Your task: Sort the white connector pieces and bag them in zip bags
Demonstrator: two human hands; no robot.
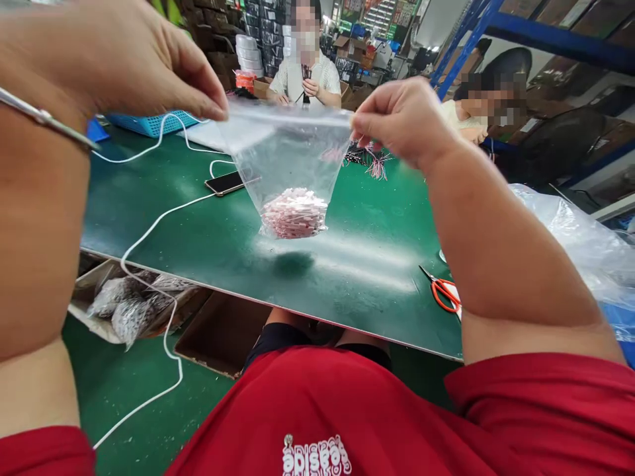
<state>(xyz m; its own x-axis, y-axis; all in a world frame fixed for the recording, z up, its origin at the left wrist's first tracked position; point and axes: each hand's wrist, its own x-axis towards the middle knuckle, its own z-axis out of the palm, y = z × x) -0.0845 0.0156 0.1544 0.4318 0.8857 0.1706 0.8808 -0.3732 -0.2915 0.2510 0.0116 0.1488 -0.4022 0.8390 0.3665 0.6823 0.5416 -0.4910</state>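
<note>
A clear zip bag (292,155) hangs above the green table (367,244), stretched wide along its top edge. My left hand (163,69) pinches its upper left corner, and the upper right corner is between the fingertips of my right hand (397,119). At the bottom of the bag lies a bundle of short pink and white wires (296,213). The bag's shadow falls on the tabletop below it. Whether the zip is fully closed cannot be made out.
A phone (225,183) with a white cable (149,231) lies left of the bag. Orange-handled scissors (444,293) rest at the right edge. Loose wire bundles (377,165) lie farther back. Two people sit beyond the table. Cardboard boxes (223,330) stand below, one holding filled plastic bags (133,307).
</note>
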